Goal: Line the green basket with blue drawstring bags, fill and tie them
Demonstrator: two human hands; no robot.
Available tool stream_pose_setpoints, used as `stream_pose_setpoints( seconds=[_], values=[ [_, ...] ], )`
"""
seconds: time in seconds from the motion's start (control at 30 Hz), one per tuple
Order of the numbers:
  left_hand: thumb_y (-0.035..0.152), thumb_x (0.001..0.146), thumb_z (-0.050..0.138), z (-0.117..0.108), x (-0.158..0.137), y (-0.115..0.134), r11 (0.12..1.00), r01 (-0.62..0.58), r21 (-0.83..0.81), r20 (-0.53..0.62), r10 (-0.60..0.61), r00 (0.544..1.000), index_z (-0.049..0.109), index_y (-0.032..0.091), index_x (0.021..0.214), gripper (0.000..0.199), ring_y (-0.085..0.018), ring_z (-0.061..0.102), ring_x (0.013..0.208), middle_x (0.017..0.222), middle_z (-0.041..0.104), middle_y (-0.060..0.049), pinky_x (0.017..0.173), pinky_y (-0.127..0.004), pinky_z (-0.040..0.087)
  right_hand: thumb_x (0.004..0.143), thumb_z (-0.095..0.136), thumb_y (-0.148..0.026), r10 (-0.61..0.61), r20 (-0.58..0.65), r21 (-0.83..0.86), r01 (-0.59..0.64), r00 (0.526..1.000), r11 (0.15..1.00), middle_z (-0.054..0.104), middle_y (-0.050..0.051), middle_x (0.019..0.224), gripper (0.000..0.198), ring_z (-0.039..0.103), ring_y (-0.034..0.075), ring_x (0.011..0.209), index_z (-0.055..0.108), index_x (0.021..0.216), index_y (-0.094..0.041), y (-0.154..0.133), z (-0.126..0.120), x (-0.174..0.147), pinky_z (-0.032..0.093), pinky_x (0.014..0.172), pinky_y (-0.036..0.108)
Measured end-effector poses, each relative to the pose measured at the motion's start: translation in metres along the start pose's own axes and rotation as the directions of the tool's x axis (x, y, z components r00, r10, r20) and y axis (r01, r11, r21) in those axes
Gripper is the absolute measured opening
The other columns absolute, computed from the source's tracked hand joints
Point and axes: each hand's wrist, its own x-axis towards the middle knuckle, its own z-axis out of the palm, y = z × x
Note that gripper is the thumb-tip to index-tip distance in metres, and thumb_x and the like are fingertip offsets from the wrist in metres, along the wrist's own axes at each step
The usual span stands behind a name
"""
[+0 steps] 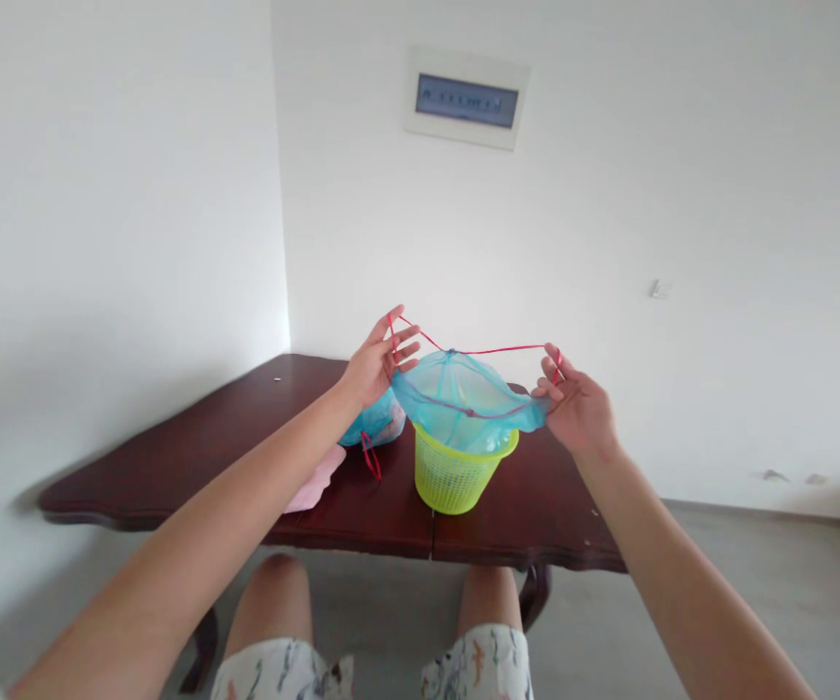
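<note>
A translucent blue drawstring garbage bag [456, 389] is stretched wide between my hands, its lower part down inside a yellow-green mesh wastebasket [456, 476]. My left hand [376, 365] holds the bag's left side, with the red drawstring [504, 349] looped over its raised index finger and the other fingers partly spread. At the right side, my right hand [577, 394] has its fingers curled on the bag's edge and the drawstring looped round them. The string runs taut from hand to hand over the bag's far rim. The basket stands upright on the table.
The dark red wooden table [208, 447] stands against white walls. Behind my left forearm lie a filled blue bag [376, 424] with a red string and a pink cloth-like item [316, 483], partly hidden. My knees are at the table's front edge.
</note>
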Motion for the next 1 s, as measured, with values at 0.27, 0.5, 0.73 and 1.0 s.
stream_pose_setpoints(
  seconds=[0.27,0.5,0.73,1.0],
  values=[
    [0.059,0.098,0.092,0.073,-0.003,0.007,0.945,-0.265,0.192,0.141,0.240,0.960,0.027,0.040,0.186,0.111,-0.032,0.080,0.135,0.175,0.063,-0.018,0.092,-0.037,0.072,0.095,0.089,-0.056,-0.146,0.134,-0.050,0.154,0.980,0.987,0.083,-0.003,0.138,0.098,0.042,0.008,0.054,0.041,0.180,-0.052,-0.012,0.079,-0.006,0.059,0.053,0.028],
    [0.039,0.104,0.077,0.102,-0.035,0.013,0.804,-0.375,0.460,0.231,0.300,0.926,0.044,0.024,0.174,0.078,-0.032,0.076,0.129,0.157,0.069,-0.021,0.081,-0.034,0.066,0.095,0.092,-0.060,-0.169,0.236,-0.312,0.239,0.957,0.920,0.080,0.002,0.121,0.072,0.055,0.008,0.053,0.066,0.157,-0.032,-0.016,0.114,-0.021,0.062,0.045,0.029],
    [0.044,0.117,0.061,0.096,-0.051,0.033,0.607,-0.584,0.539,0.344,0.475,0.810,0.074,0.027,0.143,0.034,-0.027,0.071,0.120,0.144,0.073,-0.013,0.093,-0.038,0.061,0.090,0.096,-0.059,-0.125,0.265,-0.156,0.170,0.956,0.973,0.075,-0.003,0.082,0.059,0.048,0.008,0.050,0.076,0.133,-0.024,-0.033,0.126,-0.031,0.053,0.046,0.024],
    [0.065,0.103,0.087,0.088,-0.043,-0.041,0.773,-0.420,0.475,0.306,0.303,0.903,0.039,0.028,0.163,0.085,-0.031,0.077,0.124,0.157,0.063,-0.022,0.098,-0.044,0.064,0.090,0.094,-0.058,-0.165,0.206,-0.160,0.199,0.965,0.967,0.066,-0.007,0.067,0.059,0.040,0.007,0.045,0.078,0.133,-0.021,-0.049,0.131,-0.025,0.039,0.041,0.024]
  ],
)
